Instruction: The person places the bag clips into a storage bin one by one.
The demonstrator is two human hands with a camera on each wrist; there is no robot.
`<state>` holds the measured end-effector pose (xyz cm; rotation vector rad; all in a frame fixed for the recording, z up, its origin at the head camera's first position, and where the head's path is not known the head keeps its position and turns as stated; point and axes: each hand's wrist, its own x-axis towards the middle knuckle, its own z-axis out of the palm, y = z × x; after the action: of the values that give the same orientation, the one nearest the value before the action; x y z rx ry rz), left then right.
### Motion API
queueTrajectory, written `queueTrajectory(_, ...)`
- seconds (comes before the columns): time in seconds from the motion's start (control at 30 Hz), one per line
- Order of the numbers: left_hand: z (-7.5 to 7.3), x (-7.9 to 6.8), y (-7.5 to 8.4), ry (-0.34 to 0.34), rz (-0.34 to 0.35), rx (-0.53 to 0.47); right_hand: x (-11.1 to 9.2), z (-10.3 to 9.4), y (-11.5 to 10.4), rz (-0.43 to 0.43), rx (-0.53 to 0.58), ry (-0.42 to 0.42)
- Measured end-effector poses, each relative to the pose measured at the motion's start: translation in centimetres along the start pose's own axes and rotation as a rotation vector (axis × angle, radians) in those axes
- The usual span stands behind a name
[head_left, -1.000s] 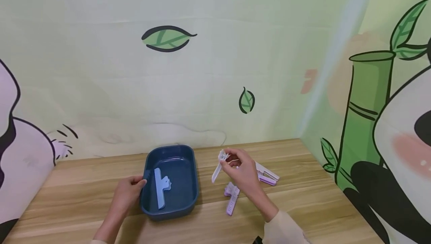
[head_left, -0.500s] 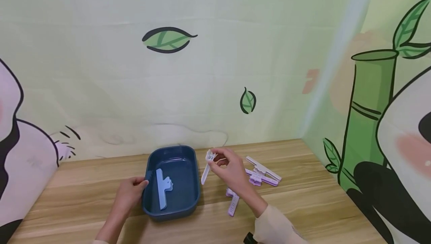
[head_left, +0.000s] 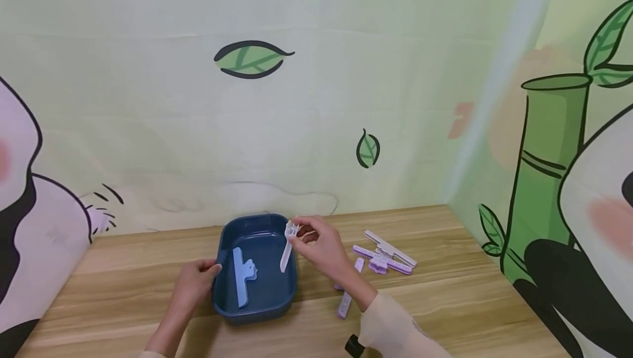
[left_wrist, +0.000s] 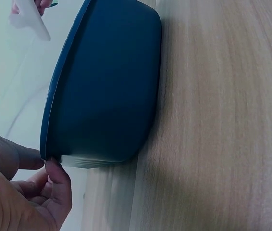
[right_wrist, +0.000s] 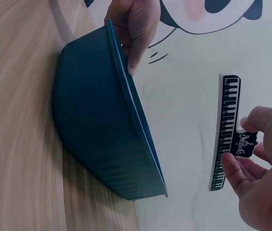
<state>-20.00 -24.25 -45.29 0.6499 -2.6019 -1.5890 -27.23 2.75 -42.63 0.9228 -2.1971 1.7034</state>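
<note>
My left hand (head_left: 192,286) pinches the left rim of a dark blue plastic basin (head_left: 252,318), thumb over the edge and fingers beneath it, as the left wrist view shows. Inside the basin lies a light blue page clip (head_left: 239,284). My right hand (head_left: 320,247) holds a white-backed page clip (head_left: 285,257) by its handle, above the basin's right rim. In the right wrist view this clip (right_wrist: 229,110) shows a black face with piano keys and the word Music, between thumb and fingers.
Right of the basin, a white clip (head_left: 403,256) and a purple clip (head_left: 363,250) lie close together on the wooden table (head_left: 445,292). Another pale purple clip (head_left: 344,306) is partly hidden under my right forearm. A printed cloth wall (head_left: 306,127) stands behind.
My right hand has carried the white-backed clip leftward, from over the table to above the basin's right rim. My left hand keeps its grip on the basin.
</note>
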Motion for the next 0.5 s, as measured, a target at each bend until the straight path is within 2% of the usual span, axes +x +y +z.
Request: queueTrajectory(0.5, 0.0, -0.2, -0.1, 0.019, 0.005, -0.004, 1.0, 2.9, -0.5, -0.005, -0.015, -0.109)
